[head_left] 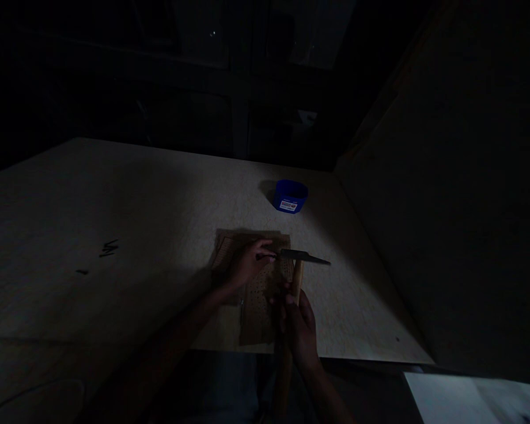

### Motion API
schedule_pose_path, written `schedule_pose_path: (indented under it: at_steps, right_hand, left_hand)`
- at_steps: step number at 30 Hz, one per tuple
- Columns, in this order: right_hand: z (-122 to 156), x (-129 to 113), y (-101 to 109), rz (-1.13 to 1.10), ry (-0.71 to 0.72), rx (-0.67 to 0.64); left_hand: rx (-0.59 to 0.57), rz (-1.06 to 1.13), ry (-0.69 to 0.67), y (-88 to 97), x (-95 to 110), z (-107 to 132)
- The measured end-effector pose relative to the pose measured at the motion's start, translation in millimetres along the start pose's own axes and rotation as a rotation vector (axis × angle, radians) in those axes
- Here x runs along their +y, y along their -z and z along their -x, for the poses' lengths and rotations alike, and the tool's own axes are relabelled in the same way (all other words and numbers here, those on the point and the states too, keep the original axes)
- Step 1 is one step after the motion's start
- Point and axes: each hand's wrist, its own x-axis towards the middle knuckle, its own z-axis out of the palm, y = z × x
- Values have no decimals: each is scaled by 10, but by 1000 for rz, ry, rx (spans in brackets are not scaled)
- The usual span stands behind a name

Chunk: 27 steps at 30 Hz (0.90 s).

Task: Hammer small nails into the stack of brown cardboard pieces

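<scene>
My right hand (301,330) is closed around the wooden handle of a hammer (297,281). Its dark metal head lies level, one end close to the fingertips of my left hand. A short dark rod (260,256) is pinched in my left hand (249,262); its exact kind is hard to make out in the dim light. Under both hands lie brown sheets (256,318) covered with many small holes, one overlapping another. Part of these sheets is hidden by my hands and their shadow.
A blue open container (290,200) with a white label stands beyond the sheets on the pale tabletop (168,194). Several thin dark pieces (109,248) lie at the left, with a shorter dark piece (82,272) nearby. A dark upright panel (446,194) borders the right side.
</scene>
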Motion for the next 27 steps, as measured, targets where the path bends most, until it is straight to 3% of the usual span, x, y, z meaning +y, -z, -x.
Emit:
schedule_pose_path:
  at_steps: [6,10,12,15,18,20,23,25,27]
  right_hand:
    - [-13,-9,-5,-32,65,-32]
    - [-15,-17,0,-48,66,-22]
    - [-3,-33,5,-54,64,-19]
    - [19,-60,24,-78,42,-10]
    - [19,-68,60,-94,19,6]
    - [5,-62,88,-88,16,-12]
    - [-18,-44,129,-74,13,-28]
    - [-27,-31,152,-65,1,-17]
    - [-31,-22,170,-60,-15,-8]
  left_hand:
    - [-37,-5,-57,24,-55,14]
    - [-40,-109,-209,156,50,95]
    - [10,-231,-296,272,137,178]
    - [182,-424,-353,505,207,348]
    - [388,-592,-355,862,118,571]
    - [544,-711,-301,1199,-8,767]
    - [749,-892,-48,1805,-192,1126]
    - [821,-1070,211,2196,-265,1368]
    - [850,-1134,315,2508,-294,1569]
